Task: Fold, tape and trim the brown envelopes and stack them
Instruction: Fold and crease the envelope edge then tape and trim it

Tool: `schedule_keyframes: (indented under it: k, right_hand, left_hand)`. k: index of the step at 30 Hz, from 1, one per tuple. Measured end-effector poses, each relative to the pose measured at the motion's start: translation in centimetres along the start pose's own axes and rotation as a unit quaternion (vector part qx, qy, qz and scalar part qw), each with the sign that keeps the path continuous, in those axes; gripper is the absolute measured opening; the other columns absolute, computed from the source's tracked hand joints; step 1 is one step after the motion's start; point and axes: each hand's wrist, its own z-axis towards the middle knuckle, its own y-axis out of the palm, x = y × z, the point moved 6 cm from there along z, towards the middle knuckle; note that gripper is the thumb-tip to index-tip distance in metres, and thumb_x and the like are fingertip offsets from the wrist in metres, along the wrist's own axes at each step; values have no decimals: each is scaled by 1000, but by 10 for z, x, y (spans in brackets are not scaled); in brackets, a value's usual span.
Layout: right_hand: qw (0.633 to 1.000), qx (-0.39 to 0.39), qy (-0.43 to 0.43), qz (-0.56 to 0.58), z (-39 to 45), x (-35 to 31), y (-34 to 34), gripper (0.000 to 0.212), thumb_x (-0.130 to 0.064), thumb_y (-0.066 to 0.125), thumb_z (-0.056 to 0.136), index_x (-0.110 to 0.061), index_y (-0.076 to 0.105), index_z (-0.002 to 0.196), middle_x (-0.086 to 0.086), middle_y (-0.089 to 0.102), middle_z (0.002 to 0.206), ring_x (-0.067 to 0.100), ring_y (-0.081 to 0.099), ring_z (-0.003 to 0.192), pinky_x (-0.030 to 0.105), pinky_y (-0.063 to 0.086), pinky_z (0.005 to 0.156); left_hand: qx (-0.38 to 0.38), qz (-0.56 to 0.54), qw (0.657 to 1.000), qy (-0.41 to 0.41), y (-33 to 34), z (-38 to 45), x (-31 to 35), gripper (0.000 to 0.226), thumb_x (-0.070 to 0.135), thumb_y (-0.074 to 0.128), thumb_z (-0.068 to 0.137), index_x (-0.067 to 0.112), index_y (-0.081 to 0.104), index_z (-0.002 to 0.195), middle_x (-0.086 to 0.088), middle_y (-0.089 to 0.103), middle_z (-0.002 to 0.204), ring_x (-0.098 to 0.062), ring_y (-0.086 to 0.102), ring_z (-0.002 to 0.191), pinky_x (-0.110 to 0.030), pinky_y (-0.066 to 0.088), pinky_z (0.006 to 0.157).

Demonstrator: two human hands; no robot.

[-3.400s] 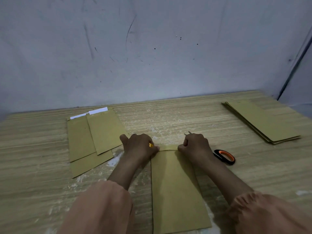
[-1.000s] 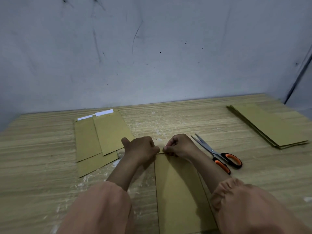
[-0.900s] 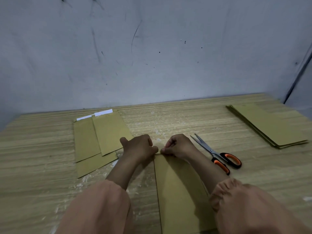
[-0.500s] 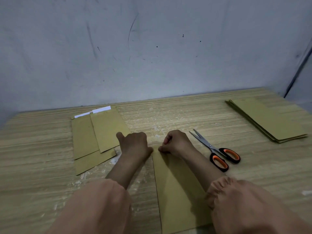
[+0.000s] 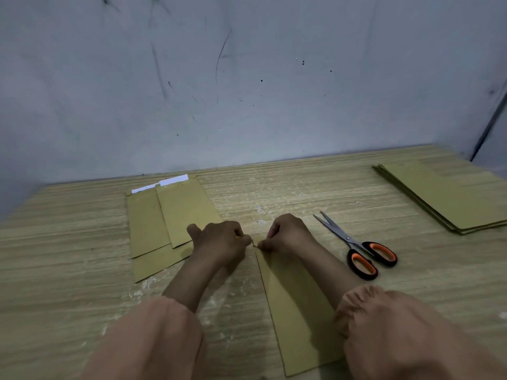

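Nearest the person, a brown envelope (image 5: 296, 311) lies flat on the wooden surface (image 5: 68, 256), running from the near edge up to the two hands at its far end. The right hand (image 5: 286, 234) has come across from the far right corner to the far left corner, where its curled fingers pinch the edge. The left hand (image 5: 220, 239) stays just beside it, clenched, with a speck of yellow between its fingers; whether that is tape cannot be told. With both hands now meeting at one corner, my judgement is that the top fold or tape strip is being finished at its left end, with trimming to come.

The scissors (image 5: 356, 249), hidden behind the right hand a few seconds ago, now lie uncovered just right of that forearm, blades slightly open and pointing away, untouched.

Left of the left hand, three envelopes (image 5: 170, 218) overlap loosely, white strips showing at their far ends. Far right, a neater stack of envelopes (image 5: 450, 198) sits well apart.

No containers are in view, only flat piles; whether any envelope holds anything cannot be seen
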Motion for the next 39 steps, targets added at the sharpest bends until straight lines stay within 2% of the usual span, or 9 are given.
schedule_keyframes:
  k: [6, 9, 13, 17, 23, 26, 31, 33, 39]
  right_hand:
    - [1000, -9, 8, 11, -1, -3, -4, 25, -24, 81, 72, -13, 58, 69, 6, 65, 87, 17, 61, 83, 24, 45, 62]
    - [1000, -8, 15, 10, 0, -2, -4, 23, -24, 80, 72, -13, 59, 71, 4, 64, 86, 15, 59, 80, 21, 43, 58]
    - [1000, -2, 8, 28, 1, 0, -3, 21, -23, 79, 72, -10, 63, 73, 9, 69, 89, 18, 63, 85, 23, 43, 60]
    - [1000, 4, 0, 21, 1, -1, 0, 31, -34, 81, 70, -12, 60, 69, 3, 63, 75, 15, 60, 78, 22, 40, 57]
    - [1000, -7, 16, 1, 1, -4, -3, 33, -31, 83, 68, -14, 55, 70, 4, 64, 86, 16, 60, 85, 25, 44, 67]
    - [1000, -12, 10, -8, 2, -4, -3, 33, -31, 83, 68, -14, 55, 71, 5, 64, 89, 16, 60, 86, 25, 44, 67]
    - [1000, -15, 2, -17, 4, -5, -4, 34, -30, 84, 68, -14, 54, 70, 5, 65, 90, 15, 59, 85, 25, 43, 66]
    - [1000, -16, 0, -18, 4, -5, -4, 34, -30, 83, 68, -14, 54, 71, 5, 64, 89, 15, 58, 84, 25, 43, 66]
    - [999, -21, 3, -27, 2, -6, -6, 33, -32, 83, 69, -13, 56, 75, 4, 63, 90, 15, 58, 84, 24, 42, 63]
  left_hand:
    - [0, 30, 999, -36, 0, 3, 2, 20, 38, 55, 86, 23, 67, 90, 6, 66, 83, -17, 56, 82, -41, 22, 93]
    - [-14, 59, 997, -46, -1, 5, 4, 16, 34, 55, 85, 20, 56, 77, 4, 54, 67, -18, 52, 73, -42, 21, 97]
    - [-16, 118, 992, -39, -5, 3, 14, 29, 33, 52, 88, 20, 36, 67, 4, 45, 65, -18, 46, 71, -41, 20, 100]
    - [-14, 126, 992, -28, -7, 3, 15, 27, 34, 52, 89, 19, 38, 71, 4, 45, 66, -19, 48, 75, -41, 19, 102]
    - [-40, 161, 986, -23, -9, 9, 13, 33, 37, 52, 91, 18, 37, 67, 4, 45, 66, -19, 46, 75, -43, 17, 104]
    - [-73, 135, 988, -31, -1, 13, 4, 28, 40, 52, 89, 18, 47, 72, 3, 51, 70, -19, 50, 80, -44, 18, 100]
    - [-141, -38, 988, -50, 9, 15, -9, 38, 42, 44, 95, 12, 64, 107, -2, 61, 104, -21, 53, 106, -37, 25, 88]
    - [-137, -54, 988, -56, 10, 15, -11, 35, 42, 46, 94, 11, 63, 96, -2, 59, 95, -21, 54, 102, -39, 24, 89]
    - [-79, 28, 995, -48, 7, 14, -8, 23, 38, 55, 86, 17, 64, 92, 2, 57, 74, -20, 57, 90, -43, 22, 97]
